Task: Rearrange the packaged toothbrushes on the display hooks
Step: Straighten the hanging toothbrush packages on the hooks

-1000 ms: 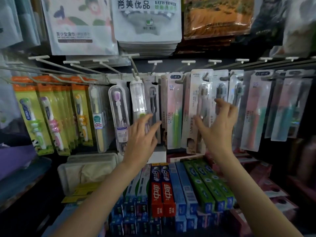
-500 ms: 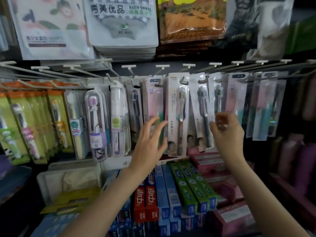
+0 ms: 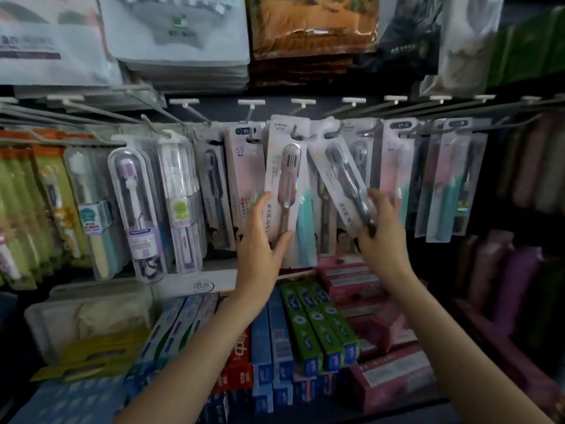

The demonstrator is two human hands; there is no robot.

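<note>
Packaged toothbrushes hang in a row on white display hooks (image 3: 302,102) across the middle of the view. My left hand (image 3: 263,240) grips the lower end of a white pack with a pink-handled toothbrush (image 3: 282,166), which hangs upright from its hook. My right hand (image 3: 379,231) holds the bottom of a white pack with a dark-handled toothbrush (image 3: 339,172), swung out so it tilts down to the right while its top stays on the hook. Pink-and-teal packs (image 3: 394,166) hang just behind and to the right.
Clear-cased toothbrushes (image 3: 137,209) and green children's packs (image 3: 18,209) hang on the left. Boxed toothpaste (image 3: 318,328) lies stacked below my forearms. Bagged towels (image 3: 183,41) hang above the hooks. Dark rolled items fill the right side.
Both hands have closed on packs: the left took the pink-handled pack, the right took the dark-handled pack and tilted it. The view has moved closer and shifted right.
</note>
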